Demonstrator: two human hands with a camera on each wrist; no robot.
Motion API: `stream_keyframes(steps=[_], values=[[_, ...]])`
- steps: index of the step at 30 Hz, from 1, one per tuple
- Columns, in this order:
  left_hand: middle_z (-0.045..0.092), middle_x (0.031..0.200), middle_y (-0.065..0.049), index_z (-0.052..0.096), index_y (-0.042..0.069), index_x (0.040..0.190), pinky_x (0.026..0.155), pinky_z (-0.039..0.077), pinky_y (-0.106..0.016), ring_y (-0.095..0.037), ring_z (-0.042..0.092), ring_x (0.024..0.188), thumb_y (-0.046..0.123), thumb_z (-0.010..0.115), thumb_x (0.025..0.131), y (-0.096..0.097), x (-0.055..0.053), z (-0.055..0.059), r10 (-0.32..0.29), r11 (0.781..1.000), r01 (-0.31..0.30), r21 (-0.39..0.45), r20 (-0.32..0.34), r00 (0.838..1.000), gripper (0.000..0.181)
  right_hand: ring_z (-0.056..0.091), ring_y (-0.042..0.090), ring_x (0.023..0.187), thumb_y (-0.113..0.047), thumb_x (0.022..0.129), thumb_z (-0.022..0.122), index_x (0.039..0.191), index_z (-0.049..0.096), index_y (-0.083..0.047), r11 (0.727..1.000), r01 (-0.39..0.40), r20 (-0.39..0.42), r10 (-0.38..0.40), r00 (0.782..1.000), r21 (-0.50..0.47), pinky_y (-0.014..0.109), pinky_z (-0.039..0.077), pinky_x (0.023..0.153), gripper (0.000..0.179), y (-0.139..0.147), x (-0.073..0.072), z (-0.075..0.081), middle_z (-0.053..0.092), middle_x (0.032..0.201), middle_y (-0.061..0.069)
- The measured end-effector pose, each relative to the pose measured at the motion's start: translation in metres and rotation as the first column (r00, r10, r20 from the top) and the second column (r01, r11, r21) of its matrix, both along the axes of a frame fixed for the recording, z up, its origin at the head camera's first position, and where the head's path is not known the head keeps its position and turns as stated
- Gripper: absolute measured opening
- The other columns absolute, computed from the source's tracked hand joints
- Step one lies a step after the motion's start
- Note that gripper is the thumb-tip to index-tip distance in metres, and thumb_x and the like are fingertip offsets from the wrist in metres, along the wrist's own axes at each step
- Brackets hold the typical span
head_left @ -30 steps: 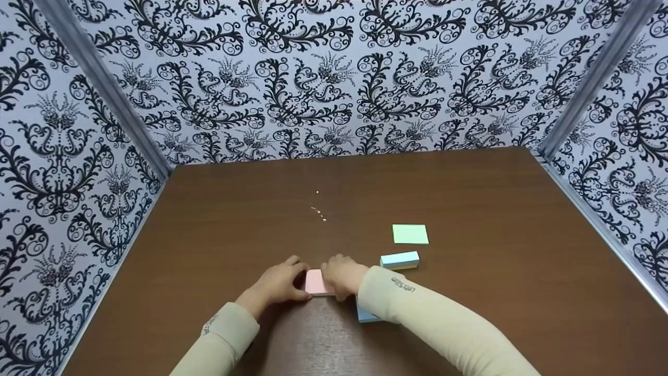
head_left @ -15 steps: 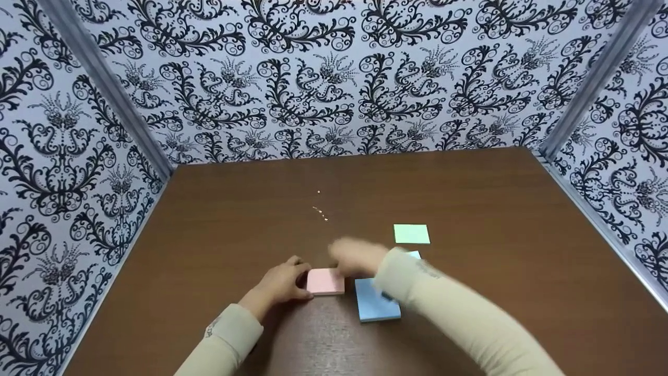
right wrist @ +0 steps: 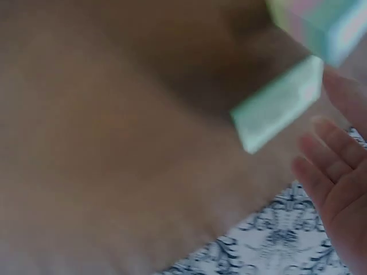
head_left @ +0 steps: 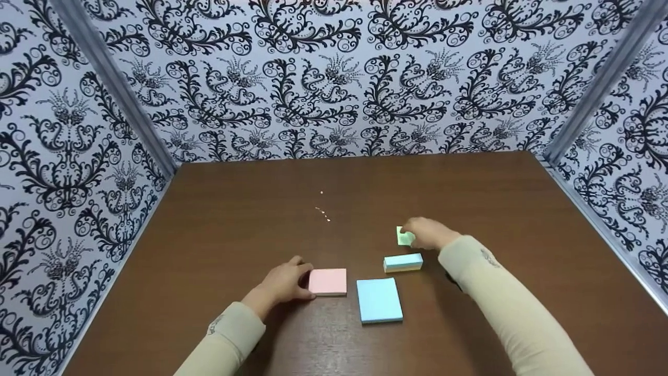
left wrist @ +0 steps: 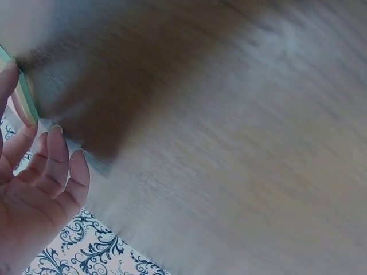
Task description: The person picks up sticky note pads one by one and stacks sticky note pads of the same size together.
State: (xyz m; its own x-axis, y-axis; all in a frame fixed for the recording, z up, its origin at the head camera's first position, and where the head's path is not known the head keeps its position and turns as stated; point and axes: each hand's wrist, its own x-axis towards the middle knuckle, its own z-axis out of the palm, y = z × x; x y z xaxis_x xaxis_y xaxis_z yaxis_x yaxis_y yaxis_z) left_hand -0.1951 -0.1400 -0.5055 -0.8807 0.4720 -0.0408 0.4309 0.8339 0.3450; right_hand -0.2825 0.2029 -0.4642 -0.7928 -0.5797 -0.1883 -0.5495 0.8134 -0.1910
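Observation:
On the left, my left hand (head_left: 284,282) grips the left edge of a pink-topped sticky note pad (head_left: 329,282) lying flat on the table. In the left wrist view its thumb and index finger meet the pad's layered edge (left wrist: 26,94). My right hand (head_left: 429,233) hovers over a small green sticky note pad (head_left: 403,236), covering its right part. Seen from the right wrist, the fingers (right wrist: 327,152) are extended and the green pad (right wrist: 275,106) lies right beside the thumb. Just in front stands a multicoloured sticky note block (head_left: 403,262), blue on top.
A larger blue sticky note pad (head_left: 379,300) lies flat to the right of the pink one. Small white specks (head_left: 323,213) dot the brown table (head_left: 250,209) farther back. Patterned walls (head_left: 313,104) enclose the table at the back and sides.
My right hand has left the pink pad and moved right and back to the green pad, uncovering the blue pad and the block. The left hand keeps its grip on the pink pad.

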Motion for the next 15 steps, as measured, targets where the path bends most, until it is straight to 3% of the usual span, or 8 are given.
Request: stream_keyframes(steps=[5, 7, 15], values=[[0.051, 0.116, -0.015, 0.059, 0.008, 0.114, 0.08, 0.046, -0.048, -0.034, 0.058, 0.095, 0.032, 0.076, 0.072, 0.0, 0.0, -0.001, 0.003, 1.0, -0.003, -0.011, 0.01, 1.0, 0.051, 0.047, 0.04, 0.115, -0.007, 0.082, 0.065, 0.117, 0.06, -0.003, 0.999, 0.048, 0.006, -0.048, 0.999, -0.014, 0.048, 0.042, 0.09, 0.035, 0.007, -0.002, -0.019, 0.051, 0.125, 0.022], [0.051, 0.116, -0.014, 0.059, 0.008, 0.113, 0.079, 0.046, -0.048, -0.034, 0.058, 0.094, 0.032, 0.076, 0.072, 0.0, 0.0, -0.002, 0.004, 1.0, -0.003, -0.013, 0.015, 1.0, 0.051, 0.048, 0.04, 0.115, -0.005, 0.082, 0.065, 0.116, 0.061, -0.003, 0.998, 0.066, 0.008, -0.066, 0.998, -0.004, 0.048, 0.042, 0.09, 0.034, 0.003, 0.001, -0.018, 0.051, 0.126, 0.022], [0.052, 0.114, -0.013, 0.059, 0.008, 0.111, 0.078, 0.046, -0.047, -0.033, 0.058, 0.092, 0.033, 0.076, 0.072, 0.0, -0.002, -0.002, -0.013, 1.0, 0.013, -0.02, 0.003, 1.0, 0.05, 0.057, 0.033, 0.095, -0.004, 0.078, 0.069, 0.111, 0.063, -0.002, 0.995, 0.091, -0.083, -0.093, 0.992, -0.031, 0.041, 0.047, 0.08, 0.033, 0.004, -0.003, -0.024, 0.057, 0.105, 0.018]])
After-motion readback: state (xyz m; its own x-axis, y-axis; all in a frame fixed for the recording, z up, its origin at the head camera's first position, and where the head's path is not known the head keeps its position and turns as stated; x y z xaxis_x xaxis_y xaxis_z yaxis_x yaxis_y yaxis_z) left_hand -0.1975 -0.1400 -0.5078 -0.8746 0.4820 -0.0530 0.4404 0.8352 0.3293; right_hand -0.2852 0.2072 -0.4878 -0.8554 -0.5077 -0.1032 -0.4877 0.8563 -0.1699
